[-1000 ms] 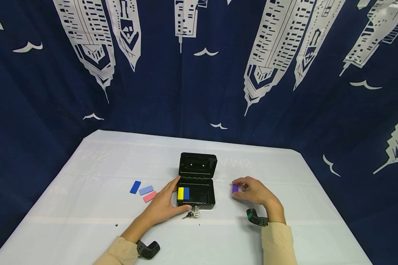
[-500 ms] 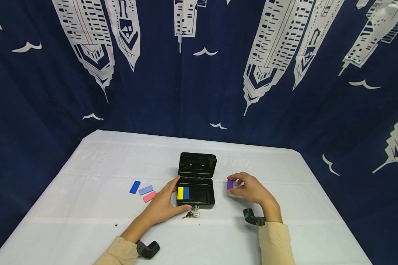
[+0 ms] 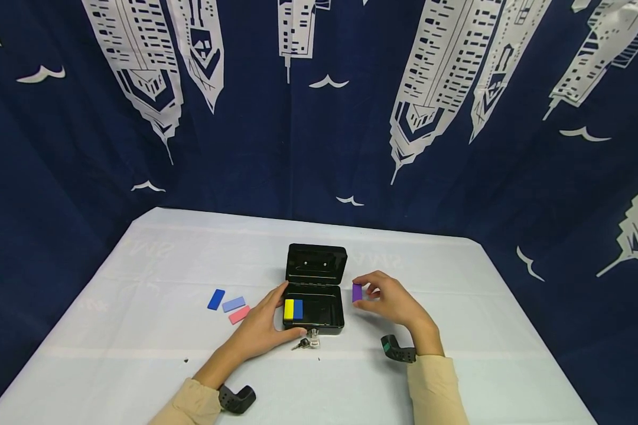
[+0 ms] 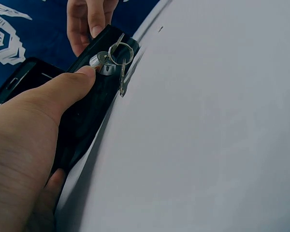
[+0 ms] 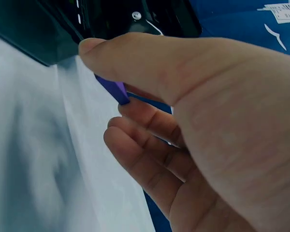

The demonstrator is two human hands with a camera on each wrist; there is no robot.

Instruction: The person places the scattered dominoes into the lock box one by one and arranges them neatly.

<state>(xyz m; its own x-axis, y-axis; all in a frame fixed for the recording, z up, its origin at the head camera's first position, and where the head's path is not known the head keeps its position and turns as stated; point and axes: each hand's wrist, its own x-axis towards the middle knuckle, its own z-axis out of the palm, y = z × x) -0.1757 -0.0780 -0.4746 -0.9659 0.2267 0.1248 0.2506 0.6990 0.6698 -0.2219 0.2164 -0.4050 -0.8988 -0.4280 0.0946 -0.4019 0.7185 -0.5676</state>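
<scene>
A black cash box [image 3: 324, 307] stands on the table with its lid [image 3: 316, 264] raised. My left hand [image 3: 263, 327] holds its left end, thumb at the front near the lock [image 4: 106, 64] and fingers along the side. Inside, at the left, a yellow block [image 3: 289, 309] and a blue block [image 3: 298, 309] lie side by side. My right hand [image 3: 390, 298] pinches a purple block [image 3: 357, 293] between thumb and fingertips, just right of the box. In the right wrist view my thumb hides part of the purple block [image 5: 113, 89].
Left of the box lie a dark blue block [image 3: 216, 299], a light blue block [image 3: 234, 304] and a pink block [image 3: 239, 314]. Keys [image 3: 302, 343] hang from the lock at the front. A navy patterned cloth [image 3: 319, 147] hangs behind the white table [image 3: 138, 330].
My right hand has moved left and slightly away from me with the purple block, from farther right to beside the box. My left hand stays on the box.
</scene>
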